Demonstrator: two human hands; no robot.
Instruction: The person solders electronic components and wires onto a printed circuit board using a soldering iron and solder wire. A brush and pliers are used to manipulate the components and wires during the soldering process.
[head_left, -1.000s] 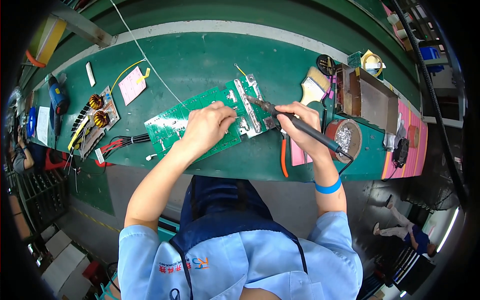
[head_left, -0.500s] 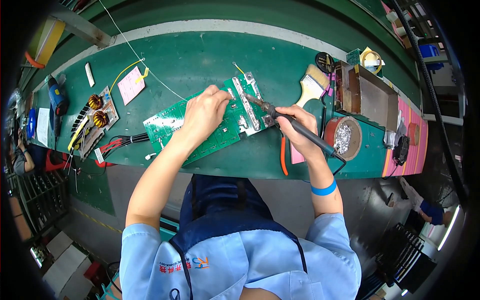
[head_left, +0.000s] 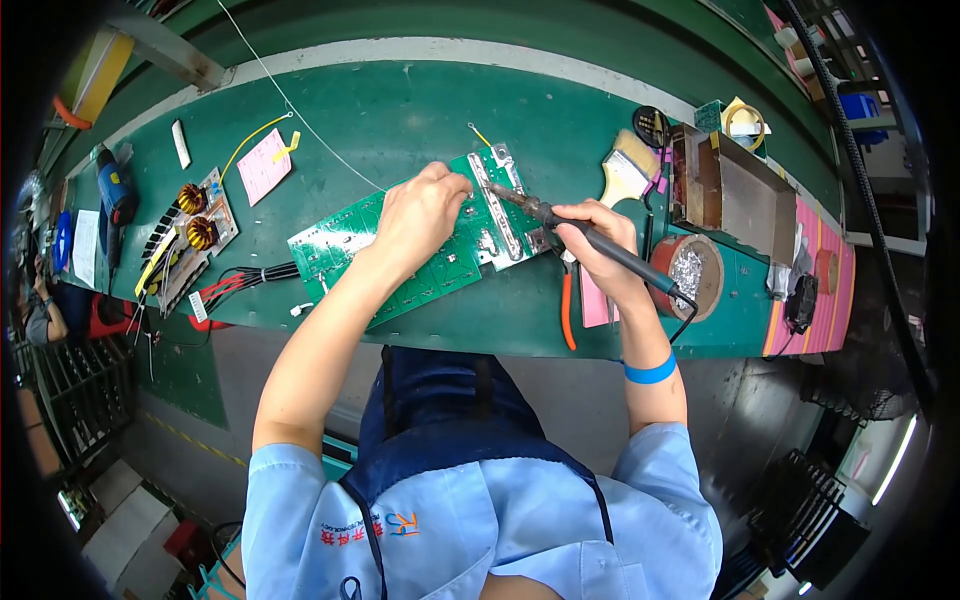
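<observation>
A green circuit board [head_left: 345, 240] lies at a slant on the bench, solder side up. My left hand [head_left: 425, 212] is over its middle, fingers pinched around a thin solder wire [head_left: 330, 163] that trails off to the upper left. The end of the wire at my fingertips is hidden. In my right hand [head_left: 603, 245] is a black soldering iron [head_left: 625, 258]. Its tip meets or hovers just above the board near the long silvery solder strip [head_left: 497, 215]; I cannot tell which. Red and black wires [head_left: 245, 283] run from the board's left end.
To the right are a brush [head_left: 627, 170], orange-handled pliers [head_left: 567, 305], a round tub of metal scraps [head_left: 690, 275] and an open box [head_left: 745, 195]. Leftward lie a pink slip [head_left: 263, 167], a second board with copper coils [head_left: 200, 233] and a blue power tool [head_left: 116, 190].
My left hand has shifted slightly up and to the right with the wire. The iron's tip has moved a little up and left. The board stays nearly in place.
</observation>
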